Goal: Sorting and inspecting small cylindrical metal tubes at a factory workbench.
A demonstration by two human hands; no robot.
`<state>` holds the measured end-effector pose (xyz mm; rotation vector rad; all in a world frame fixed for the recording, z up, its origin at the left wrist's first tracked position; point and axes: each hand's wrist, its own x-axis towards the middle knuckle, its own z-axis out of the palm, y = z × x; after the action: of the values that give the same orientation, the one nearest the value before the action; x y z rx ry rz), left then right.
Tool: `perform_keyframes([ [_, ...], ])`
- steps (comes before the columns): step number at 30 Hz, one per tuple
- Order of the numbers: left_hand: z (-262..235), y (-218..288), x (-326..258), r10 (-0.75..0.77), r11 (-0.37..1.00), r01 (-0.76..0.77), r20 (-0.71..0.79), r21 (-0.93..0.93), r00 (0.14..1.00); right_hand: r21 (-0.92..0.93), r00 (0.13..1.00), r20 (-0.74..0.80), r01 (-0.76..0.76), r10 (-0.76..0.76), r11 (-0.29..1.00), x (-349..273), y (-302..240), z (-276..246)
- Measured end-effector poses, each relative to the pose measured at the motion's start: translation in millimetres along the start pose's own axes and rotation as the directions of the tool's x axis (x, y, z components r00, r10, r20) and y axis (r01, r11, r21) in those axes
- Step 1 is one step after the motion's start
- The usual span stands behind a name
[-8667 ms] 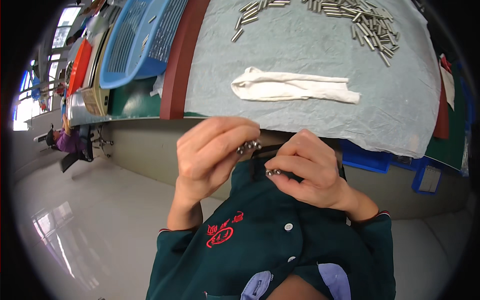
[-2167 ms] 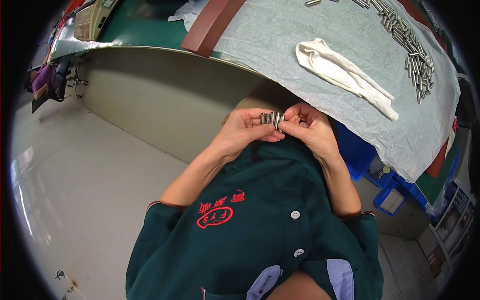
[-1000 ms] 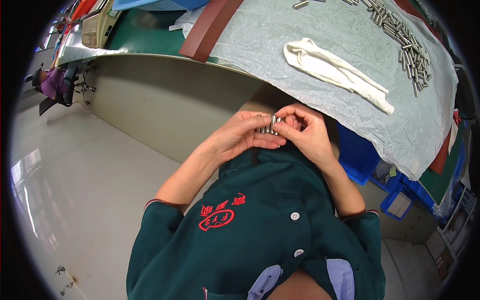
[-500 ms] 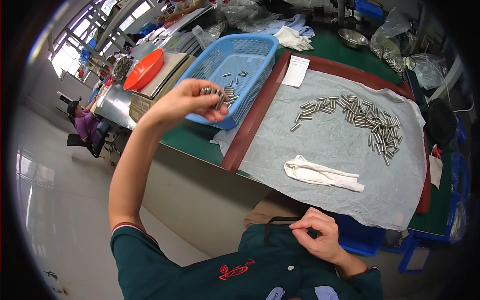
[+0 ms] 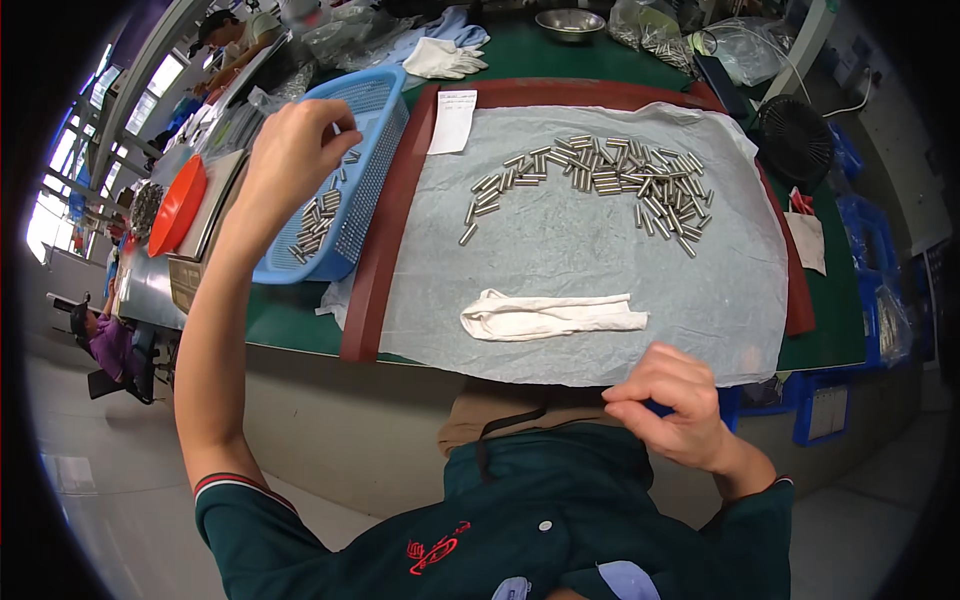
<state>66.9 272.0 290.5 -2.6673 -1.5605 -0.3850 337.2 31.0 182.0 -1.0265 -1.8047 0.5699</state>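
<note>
Above the blue plastic basket point(image 5: 375, 165) my left hand point(image 5: 295, 145) hangs with loosely bent fingers, thumb and index apart, and no pins show in it. Several short metal pins point(image 5: 318, 225) lie in a heap inside the basket below. My right hand point(image 5: 672, 405) is closed, its thumb and fingertips pressed together near the table's front edge; anything between them is hidden. A larger spread of shiny metal pins point(image 5: 650, 180) lies on the pale sheet point(image 5: 440, 270). Nearer me on that sheet is a folded white cloth point(image 5: 555, 315).
Red-brown raised edging point(image 5: 385, 270) borders the sheet, with a paper slip point(image 5: 453, 120) on it. White gloves point(image 5: 445, 58) and a metal bowl point(image 5: 570, 25) sit at the back. A black fan point(image 5: 795, 138) stands right, a red-orange bowl point(image 5: 178, 207) left. Other people sit at the left.
The pins my left hand held are gone from it, and the heap in the basket is bigger. My view has turned, shifting the table leftward. My right hand stays closed.
</note>
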Motion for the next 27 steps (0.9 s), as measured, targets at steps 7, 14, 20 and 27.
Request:
perform_keyframes([
  [7, 74.4, 84.2, 14.1, 0.428, 0.897, -0.432, -0.062, -0.096, 0.902, -0.42, 0.986, 0.015, -0.143, 0.165, 0.896, 57.5, 66.9, -44.5],
  [14, 155.9, 121.5, 36.3, 0.137, 0.955, -0.135, -0.01, -0.265, 0.99, -0.396, 0.968, -0.014, -0.235, 0.25, 0.888, 79.8, 104.5, -48.4],
  [20, 180.3, 132.3, 49.1, 0.066, 0.968, -0.081, -0.069, -0.239, 0.995, -0.467, 0.982, 0.028, -0.153, 0.187, 0.871, 82.7, 116.4, -57.9],
  [27, 171.1, 144.9, 52.8, 0.057, 0.988, -0.06, -0.026, -0.142, 0.998, -0.574, 0.985, 0.007, -0.136, 0.171, 0.808, 95.7, 133.6, -60.6],
])
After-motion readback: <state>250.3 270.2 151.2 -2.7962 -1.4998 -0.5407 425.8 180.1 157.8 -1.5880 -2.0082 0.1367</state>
